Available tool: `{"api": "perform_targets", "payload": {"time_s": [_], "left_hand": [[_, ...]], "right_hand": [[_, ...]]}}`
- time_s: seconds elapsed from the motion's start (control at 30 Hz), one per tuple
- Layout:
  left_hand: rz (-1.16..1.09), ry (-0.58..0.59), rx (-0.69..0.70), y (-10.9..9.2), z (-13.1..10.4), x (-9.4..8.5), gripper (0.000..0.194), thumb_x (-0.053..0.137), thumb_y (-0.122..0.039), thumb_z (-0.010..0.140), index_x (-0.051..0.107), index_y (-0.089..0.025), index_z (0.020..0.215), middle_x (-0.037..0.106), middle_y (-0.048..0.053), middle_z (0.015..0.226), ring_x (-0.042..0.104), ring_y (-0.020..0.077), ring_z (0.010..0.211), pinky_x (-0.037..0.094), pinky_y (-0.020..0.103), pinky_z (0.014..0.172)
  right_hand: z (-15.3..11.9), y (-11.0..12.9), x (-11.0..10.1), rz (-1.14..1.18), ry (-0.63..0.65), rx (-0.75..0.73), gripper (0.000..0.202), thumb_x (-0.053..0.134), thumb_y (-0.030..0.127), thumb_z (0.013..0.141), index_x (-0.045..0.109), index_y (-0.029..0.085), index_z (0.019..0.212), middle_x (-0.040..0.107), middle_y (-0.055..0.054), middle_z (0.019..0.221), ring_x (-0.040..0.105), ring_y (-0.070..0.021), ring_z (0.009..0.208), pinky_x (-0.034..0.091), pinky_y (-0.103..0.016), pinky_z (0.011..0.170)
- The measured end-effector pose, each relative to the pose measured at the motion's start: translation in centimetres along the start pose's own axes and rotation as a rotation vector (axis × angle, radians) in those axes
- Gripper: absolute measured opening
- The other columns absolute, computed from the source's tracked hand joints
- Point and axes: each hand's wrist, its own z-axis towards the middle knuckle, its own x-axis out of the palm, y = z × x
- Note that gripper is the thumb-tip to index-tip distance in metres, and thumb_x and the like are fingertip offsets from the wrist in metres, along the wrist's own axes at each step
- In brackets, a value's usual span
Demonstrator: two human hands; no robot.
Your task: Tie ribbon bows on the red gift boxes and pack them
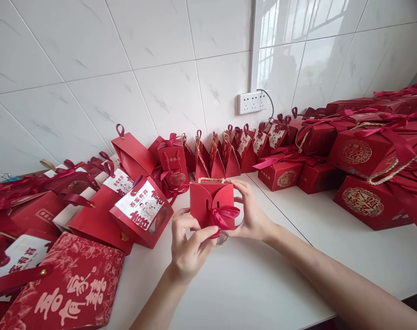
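A small red gift box (198, 201) with curved, slotted front flaps is held up above the white tabletop. A dark pink ribbon (225, 215) is tied in a bow on its front, and twisted gold cord (211, 180) shows above and below the box. My left hand (189, 243) grips the lower left of the box, its thumb on the ribbon near the bow. Around the right side curls my right hand (247, 208), thumb low and fingers at the top right edge. Some fingertips of both hands are hidden behind the box.
Red gift boxes with photo-like labels (148, 208) crowd the left, beside a floral red bag (77, 284). Several triangular boxes (215, 160) line the tiled wall (160, 91). Stacked ribboned boxes (359, 201) fill the right. A socket strip (251, 103) is on the wall.
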Motion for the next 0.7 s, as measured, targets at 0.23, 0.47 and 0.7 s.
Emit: {"api": "perform_targets", "payload": {"time_s": [0.23,0.47,0.7], "left_hand": [[0.008,-0.005,0.005,-0.06,0.16,0.01,0.014,0.063,-0.006,0.078,0.060,-0.018,0.086,0.037,-0.002,0.080,0.044,0.0091,0.069,0.049,0.038,0.083],[0.001,-0.013,0.013,-0.11,0.39,-0.05,0.013,0.062,-0.007,0.079,0.059,-0.018,0.085,0.038,-0.002,0.079,0.045,0.0097,0.071,0.050,0.036,0.081],[-0.036,-0.031,0.000,0.04,0.29,-0.17,0.016,0.063,-0.005,0.078,0.060,-0.017,0.087,0.039,-0.002,0.077,0.045,0.0095,0.070,0.052,0.035,0.080]], "right_hand": [[0.12,0.06,-0.16,-0.004,0.010,-0.011,0.095,0.075,0.036,0.066,0.015,0.032,0.141,0.031,-0.013,0.132,0.037,-0.0291,0.124,0.057,-0.047,0.084],[0.14,-0.01,-0.17,-0.034,-0.002,-0.002,0.096,0.074,0.036,0.066,0.015,0.032,0.140,0.032,-0.014,0.132,0.039,-0.0302,0.124,0.057,-0.047,0.082],[0.09,-0.07,-0.25,-0.039,0.010,-0.003,0.099,0.076,0.035,0.064,0.015,0.031,0.140,0.032,-0.014,0.133,0.040,-0.0304,0.122,0.056,-0.047,0.082]]}}
